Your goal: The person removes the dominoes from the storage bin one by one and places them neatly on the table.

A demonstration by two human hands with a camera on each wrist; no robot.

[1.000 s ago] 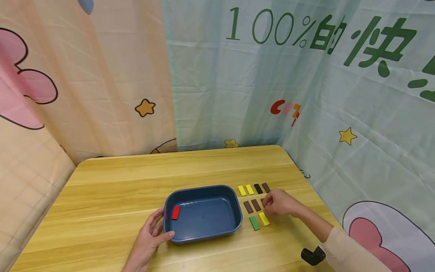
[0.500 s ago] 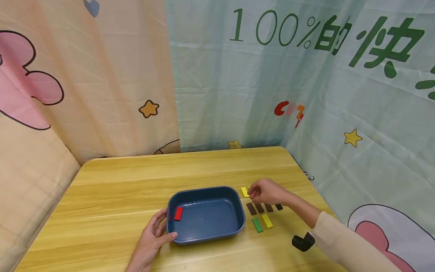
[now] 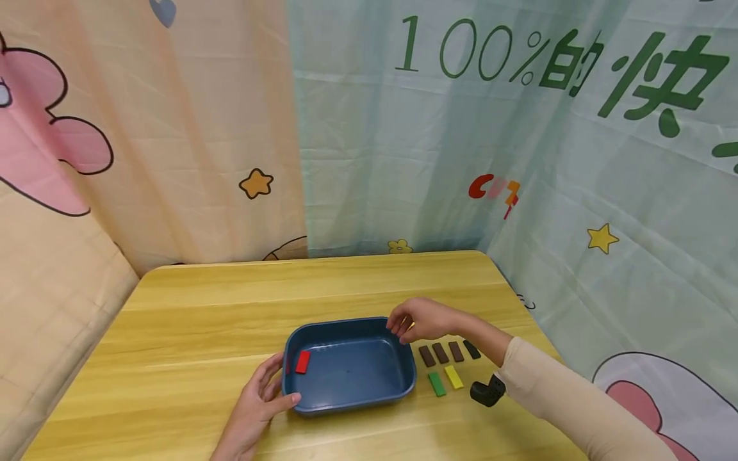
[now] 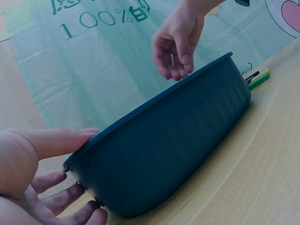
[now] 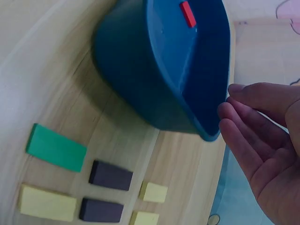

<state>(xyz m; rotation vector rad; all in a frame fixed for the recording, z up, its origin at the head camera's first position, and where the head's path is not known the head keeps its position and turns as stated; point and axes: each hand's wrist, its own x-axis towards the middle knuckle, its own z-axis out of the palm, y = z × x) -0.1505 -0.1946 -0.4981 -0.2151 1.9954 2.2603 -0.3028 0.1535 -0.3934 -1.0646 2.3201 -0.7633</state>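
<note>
A dark blue rectangular plastic basin (image 3: 348, 404) stands on the table with a red block (image 3: 302, 362) inside at its left end. My left hand (image 3: 259, 397) holds the basin's left side, thumb on the rim and fingers against the outer wall, as the left wrist view (image 4: 56, 173) also shows. My right hand (image 3: 423, 319) hovers by the far right corner of the rim. In the right wrist view its thumb and fingers (image 5: 262, 126) are loosely bent, and nothing shows between them. It hides the back row of blocks in the head view.
Right of the basin lie a green block (image 3: 437, 384), a yellow block (image 3: 453, 377), several brown blocks (image 3: 440, 353) and a black block (image 3: 471, 349). Two yellow blocks (image 5: 153, 192) show in the right wrist view. A printed curtain (image 3: 369, 160) hangs behind the wooden table (image 3: 190, 307).
My right hand has moved left from over the rows of blocks to the basin's far right corner. My left hand keeps its hold on the basin. The head view has shifted slightly.
</note>
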